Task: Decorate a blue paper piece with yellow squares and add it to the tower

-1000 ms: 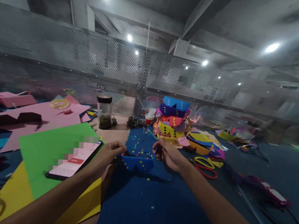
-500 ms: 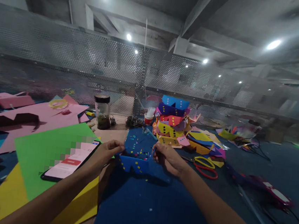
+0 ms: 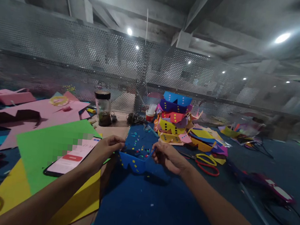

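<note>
A pair of blue paper glasses with yellow squares stuck on it hangs just above the dark blue mat. My left hand pinches its left end, while my right hand grips the right end between thumb and fingers. Small coloured paper bits lie scattered on the mat behind it. Beyond my right hand rises a stack of coloured paper glasses, several of them dotted with squares.
Scissors with yellow and red handles lie right of my right hand. A phone rests on green paper at left. Farther back stand a lidded jar and a paper cup. A glue gun lies at right.
The blue paper glasses have tilted slightly, their right end now higher. Both hands keep their hold and stay in nearly the same place. The camera view has shifted a little.
</note>
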The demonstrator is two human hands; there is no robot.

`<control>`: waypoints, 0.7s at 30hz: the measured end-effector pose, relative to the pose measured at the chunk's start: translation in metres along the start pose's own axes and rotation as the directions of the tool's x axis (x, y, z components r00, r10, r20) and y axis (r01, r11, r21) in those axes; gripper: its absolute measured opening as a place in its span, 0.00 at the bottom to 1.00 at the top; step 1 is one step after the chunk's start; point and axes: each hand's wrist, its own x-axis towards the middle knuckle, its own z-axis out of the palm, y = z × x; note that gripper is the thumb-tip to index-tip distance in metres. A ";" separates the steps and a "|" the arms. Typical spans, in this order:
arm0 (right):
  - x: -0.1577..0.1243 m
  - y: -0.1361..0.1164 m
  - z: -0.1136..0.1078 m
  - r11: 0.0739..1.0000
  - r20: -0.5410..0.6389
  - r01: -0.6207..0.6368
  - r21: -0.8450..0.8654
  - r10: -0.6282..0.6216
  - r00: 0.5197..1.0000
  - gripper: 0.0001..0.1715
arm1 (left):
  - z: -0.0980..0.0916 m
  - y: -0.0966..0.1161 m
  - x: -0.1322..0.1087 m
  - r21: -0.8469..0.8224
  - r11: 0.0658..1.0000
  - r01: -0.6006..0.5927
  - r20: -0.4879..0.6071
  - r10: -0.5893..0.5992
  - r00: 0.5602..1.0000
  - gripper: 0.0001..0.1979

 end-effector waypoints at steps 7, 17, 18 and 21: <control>0.002 0.002 -0.004 1.000 0.006 0.008 -0.018 -0.007 1.000 0.17 | -0.001 -0.002 0.001 0.003 1.000 -0.004 -0.005 0.004 1.000 0.14; 0.005 0.004 -0.006 0.999 -0.031 0.013 -0.046 -0.014 0.999 0.19 | 0.002 0.004 -0.002 -0.035 0.999 -0.005 0.038 0.006 0.999 0.15; 0.004 0.003 -0.006 0.999 -0.031 0.009 -0.050 -0.010 0.999 0.19 | 0.003 0.004 -0.002 -0.033 0.999 -0.005 0.041 0.007 0.999 0.15; 0.003 0.002 -0.005 0.998 -0.027 -0.010 -0.062 0.008 1.000 0.19 | 0.002 0.002 -0.001 -0.019 1.000 -0.019 0.049 0.019 0.999 0.14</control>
